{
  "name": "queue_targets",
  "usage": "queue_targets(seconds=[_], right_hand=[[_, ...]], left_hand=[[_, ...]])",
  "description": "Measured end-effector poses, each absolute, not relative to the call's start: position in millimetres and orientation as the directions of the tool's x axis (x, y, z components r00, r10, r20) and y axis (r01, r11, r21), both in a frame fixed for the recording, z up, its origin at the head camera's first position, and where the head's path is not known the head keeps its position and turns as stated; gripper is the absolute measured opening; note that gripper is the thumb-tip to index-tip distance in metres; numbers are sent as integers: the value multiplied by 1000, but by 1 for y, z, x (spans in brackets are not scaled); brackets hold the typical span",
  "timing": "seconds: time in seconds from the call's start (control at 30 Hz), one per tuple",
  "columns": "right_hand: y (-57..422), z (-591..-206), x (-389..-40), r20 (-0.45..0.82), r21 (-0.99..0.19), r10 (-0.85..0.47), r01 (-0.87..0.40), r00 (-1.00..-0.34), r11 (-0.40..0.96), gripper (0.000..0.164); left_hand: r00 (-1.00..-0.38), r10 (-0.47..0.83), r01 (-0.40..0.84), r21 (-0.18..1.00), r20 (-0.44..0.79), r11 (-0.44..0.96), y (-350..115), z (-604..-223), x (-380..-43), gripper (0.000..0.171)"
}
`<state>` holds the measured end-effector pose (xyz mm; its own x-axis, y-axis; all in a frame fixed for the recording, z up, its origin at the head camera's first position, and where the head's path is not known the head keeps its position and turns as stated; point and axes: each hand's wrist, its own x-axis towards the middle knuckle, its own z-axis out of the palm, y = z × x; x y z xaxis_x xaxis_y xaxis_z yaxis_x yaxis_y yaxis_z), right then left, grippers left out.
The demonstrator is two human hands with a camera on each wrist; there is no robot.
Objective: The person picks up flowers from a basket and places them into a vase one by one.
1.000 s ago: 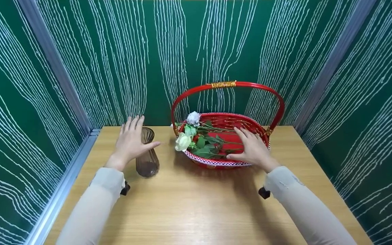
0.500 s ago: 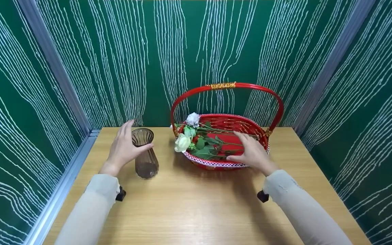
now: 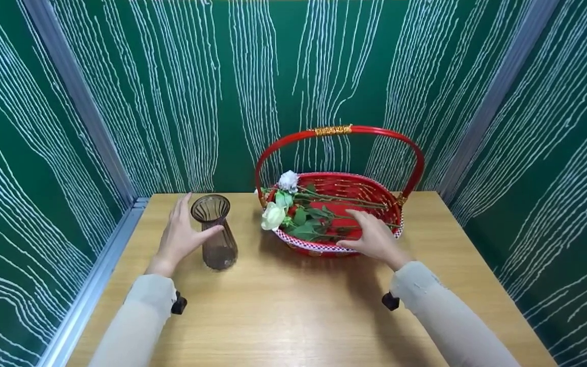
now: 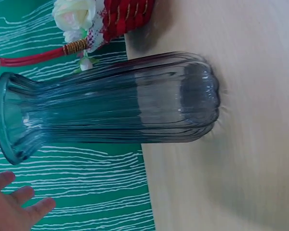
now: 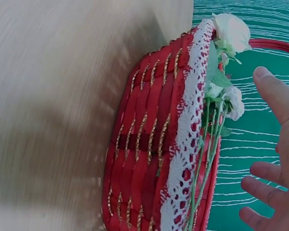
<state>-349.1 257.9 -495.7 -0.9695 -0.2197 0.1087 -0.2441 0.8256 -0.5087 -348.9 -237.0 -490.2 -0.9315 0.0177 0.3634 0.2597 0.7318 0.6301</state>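
Note:
A ribbed, smoky glass vase (image 3: 219,239) with a flared mouth stands upright at the left of the table. My left hand (image 3: 179,237) is beside its upper part, thumb across the front and fingers behind on the left, without gripping it. In the left wrist view the vase (image 4: 115,101) shows whole, with my fingers (image 4: 21,195) spread near its rim. My right hand (image 3: 372,237) hovers over the front right rim of a red woven basket (image 3: 324,250), fingers spread and holding nothing. Inside the basket lie artificial flowers, a cream rose (image 3: 273,215) and a white bloom (image 3: 288,181) leftmost.
The basket's tall red handle (image 3: 334,130) arches over the flowers, wrapped in gold at its top. Green stems (image 3: 344,198) run rightward inside the basket. Green walls (image 3: 252,102) with white wavy lines enclose the wooden table (image 3: 283,311) at the back and both sides.
My left hand has moved down and left, uncovering the vase's mouth. My right hand has lowered slightly toward the near rim of the basket. The vase and basket stay in place.

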Motion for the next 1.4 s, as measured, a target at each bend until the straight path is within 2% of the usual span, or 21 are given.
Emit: queue_targets(seconds=[0.37,0.67,0.93,1.23,1.4], right_hand=[[257,-513,-347,91,-512,-212,-228,-973,829,88],[255,-524,-344,105,-497,-242,-262,-965,827,74],[258,-533,-344,54,-524,-263,-251,-963,814,69],[258,-541,-348,54,-572,-306,-281,-950,771,53],[260,-546,-350,99,-571,-344,-336,-934,749,41]], left_hand=[[-964,-27,185,744,263,641,-240,-514,-349,124],[-984,-7,142,793,180,592,-242,-531,-343,127],[-992,-10,102,826,129,554,-240,-549,-344,125],[-995,-27,67,875,91,480,-237,-572,-344,121],[-995,-50,59,895,90,443,-235,-582,-347,117]])
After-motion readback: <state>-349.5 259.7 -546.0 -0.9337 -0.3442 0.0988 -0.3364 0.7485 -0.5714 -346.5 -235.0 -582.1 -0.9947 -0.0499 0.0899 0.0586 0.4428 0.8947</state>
